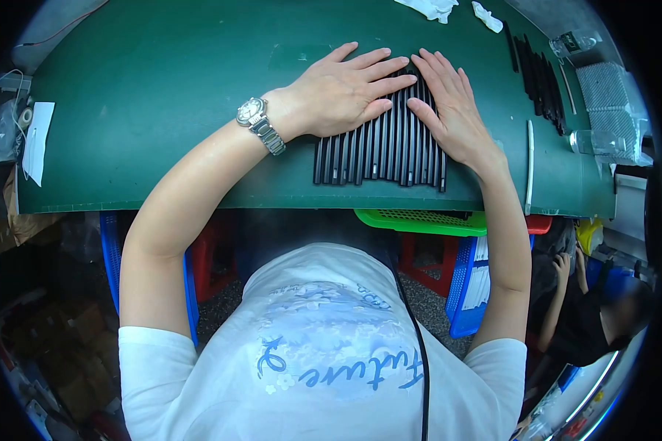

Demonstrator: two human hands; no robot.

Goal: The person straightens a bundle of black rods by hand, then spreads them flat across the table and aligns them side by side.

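Several thin black rods [379, 151] lie side by side on the green table [162, 95], close to its front edge. Their near ends are uneven. My left hand [346, 90], with a metal watch on the wrist, lies over the upper left part of the rods, its fingers spread and pointing right. On the upper right part of the rods rests my right hand [452, 110], palm down, fingers stretched away from me and thumb apart. Both hands touch the rods from above, and the rods' far ends are partly hidden under them.
More black strips [544, 81] lie at the back right, near clear bottles [596, 142] and a white strip [529, 165]. White paper [38, 143] is at the left edge. A green basket [419, 220] sits below the front edge. Another person [596, 316] is at the lower right.
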